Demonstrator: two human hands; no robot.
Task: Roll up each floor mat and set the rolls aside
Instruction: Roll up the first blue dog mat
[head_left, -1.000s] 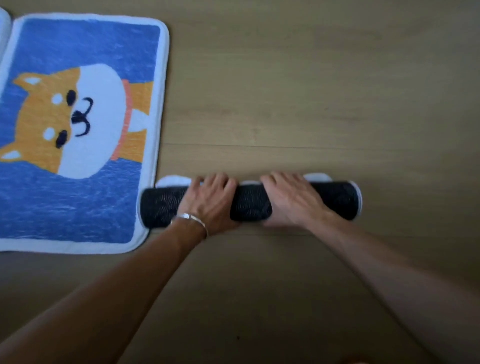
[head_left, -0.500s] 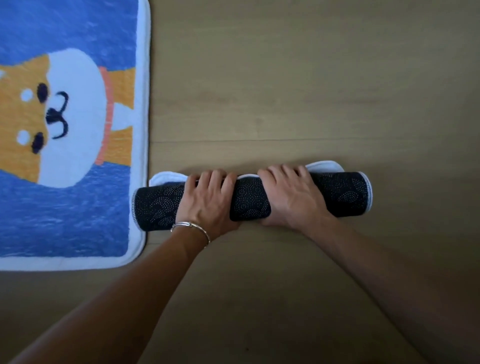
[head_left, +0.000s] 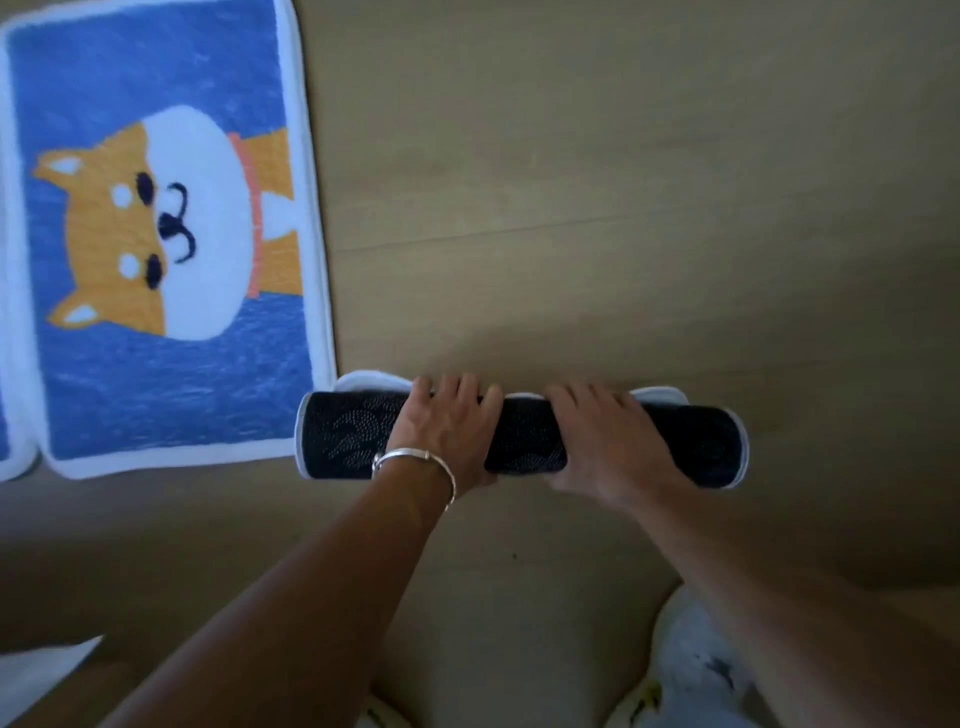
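black rolled mat (head_left: 524, 439) on wood floor (head_left: 623, 208), left hand (head_left: 447, 431) & right hand (head_left: 608, 441) both clamped over it, beside blue dog mat (head_left: 156, 389).

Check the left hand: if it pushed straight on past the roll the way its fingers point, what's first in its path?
The left hand lies on the rolled mat, fingers pointing away from the person. Just past them is the mat's white flap, then bare wooden floor. The dog mat lies to the left, probably outside that line.

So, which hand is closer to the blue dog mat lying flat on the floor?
Left. The left hand grips the rolled mat toward its end beside the blue dog mat. The right hand holds the roll farther along, away from it.
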